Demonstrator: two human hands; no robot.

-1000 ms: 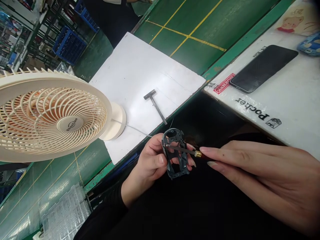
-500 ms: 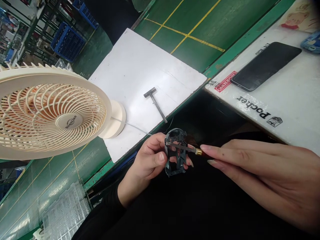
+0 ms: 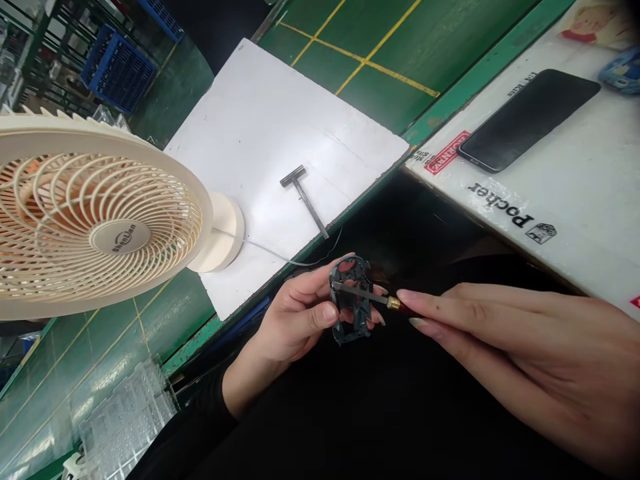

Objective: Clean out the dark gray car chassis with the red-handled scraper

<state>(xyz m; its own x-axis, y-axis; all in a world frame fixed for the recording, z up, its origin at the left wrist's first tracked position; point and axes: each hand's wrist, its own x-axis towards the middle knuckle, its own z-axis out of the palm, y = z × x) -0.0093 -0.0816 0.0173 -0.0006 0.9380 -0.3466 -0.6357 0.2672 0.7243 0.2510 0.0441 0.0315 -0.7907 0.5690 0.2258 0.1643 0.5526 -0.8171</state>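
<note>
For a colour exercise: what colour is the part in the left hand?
Dark grey-blue: a plastic frame, shown best in the head view.

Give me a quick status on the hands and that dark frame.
Left hand gripping dark plastic frame. Right hand pinching red-handled tool, shaft across frame. Desk fan off to the left, apart from hands.

The desk fan (image 3: pixel 95 220) is crowding the white board's (image 3: pixel 280 100) left corner and its cord (image 3: pixel 265 252) is crossing the near edge, while passage for the left hand (image 3: pixel 300 313) and right hand (image 3: pixel 525 340) is opening past the T-shaped tool (image 3: pixel 305 203), with the phone (image 3: pixel 527 120) blocking the right surface (image 3: pixel 550 227).
</note>
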